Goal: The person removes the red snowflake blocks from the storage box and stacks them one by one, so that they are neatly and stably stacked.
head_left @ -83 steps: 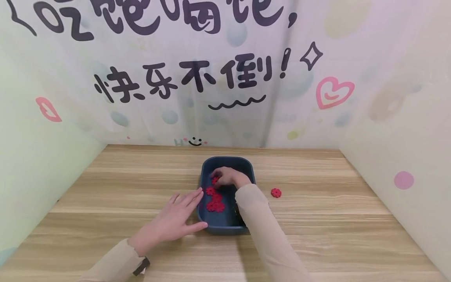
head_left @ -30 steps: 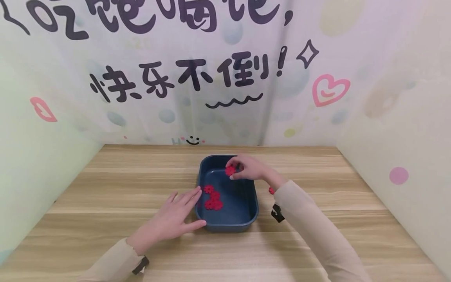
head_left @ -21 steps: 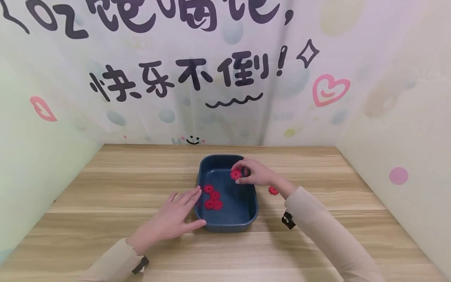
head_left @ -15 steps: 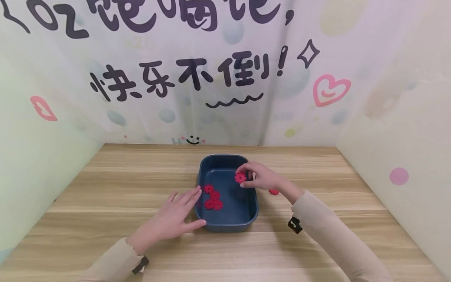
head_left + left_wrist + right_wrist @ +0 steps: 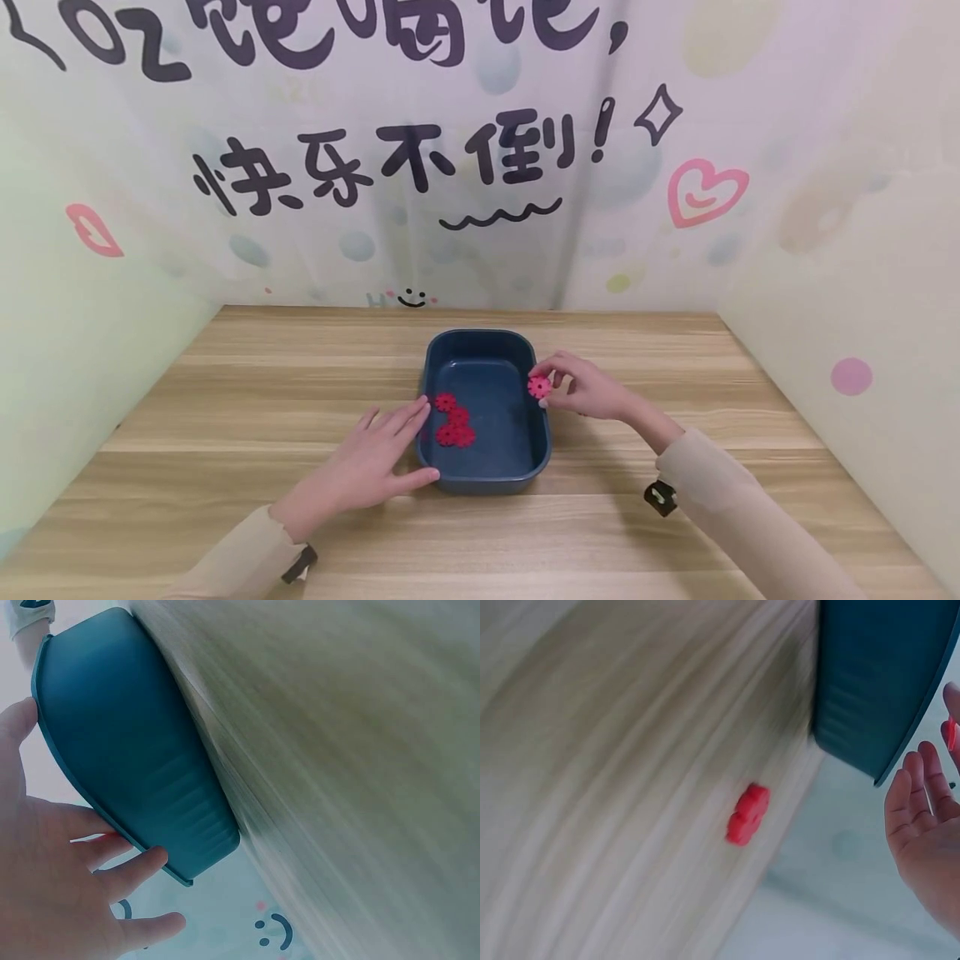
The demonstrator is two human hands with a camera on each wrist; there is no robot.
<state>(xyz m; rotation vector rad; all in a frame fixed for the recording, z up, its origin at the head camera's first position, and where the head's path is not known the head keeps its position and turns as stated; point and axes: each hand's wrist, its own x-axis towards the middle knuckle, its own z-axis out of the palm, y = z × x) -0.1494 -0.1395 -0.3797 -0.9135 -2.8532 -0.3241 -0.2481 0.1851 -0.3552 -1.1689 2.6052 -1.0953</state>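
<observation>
- The right hand (image 5: 588, 389) has shifted rightward in the last second, from over the bin's inside to its right rim; the held disc (image 5: 539, 386) has come with it.
- It pinches that red, flower-shaped disc between thumb and fingertips. The disc shows at the rim of the bin (image 5: 487, 485); whether it touches the rim, I cannot tell.
- For the work, I judge, this means one disc is separated from the group and is being carried, not yet set down.
- The left hand (image 5: 363, 465) has stayed where it was, fingers spread and fairly straight, touching the bin's left rim; it seems to steady the bin.
- The pile (image 5: 457, 416) inside the bin, near the left wall, looks unchanged since a second ago.
- Counted: one bin; one disc pinched; four discs visible in the pile, overlapping, so another could be hidden.
- One loose disc (image 5: 747, 814) lies on the table (image 5: 300, 375), right of the bin; the right hand hides it in the head view.
- That makes six discs visible in all.
</observation>
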